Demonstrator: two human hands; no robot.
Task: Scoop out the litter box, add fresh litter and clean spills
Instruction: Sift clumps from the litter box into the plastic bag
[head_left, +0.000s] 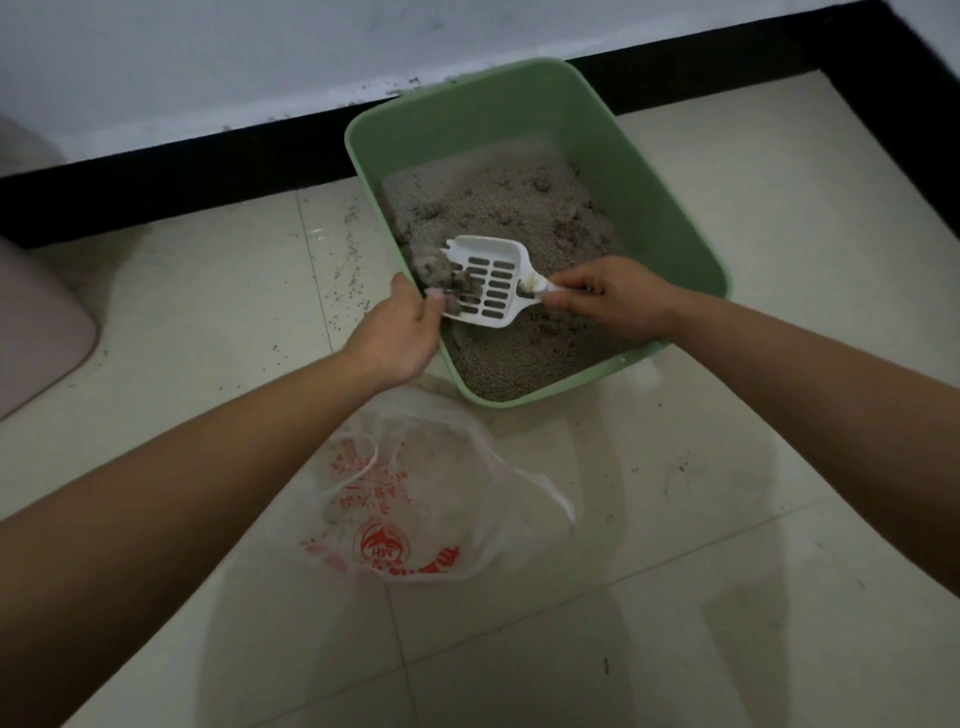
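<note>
Our right hand (605, 301) pinches the scoop (491, 283) by its short handle, fingers curled round it. The head reaches out to the left of that grip and hangs just above the litter (519, 218), at the near left part of the box (670, 208). Our left hand (402, 327) sits on the box's left rim with its fingers curled over the edge, holding it. The thumb lies right at the scoop's front lip, though we cannot tell whether it touches.

The scoop is white plastic, flat, with rows of oblong slots and low side walls. The handle is smeared brown where it meets the head. A grey-brown clump (457, 283) lies on the front of the head, just beside our left thumb.

The box is pale green and rectangular, with high, smooth walls. It holds grey, grainy litter, lumpy in places, lying unevenly across the bottom.

A clear bag (447, 499) with red print lies crumpled on the floor (727, 597), just in front of the box and under our left wrist. Something greyish shows inside, but it is too dim to name. Dark grains (340, 270) are scattered on the tiles left of the box.
</note>
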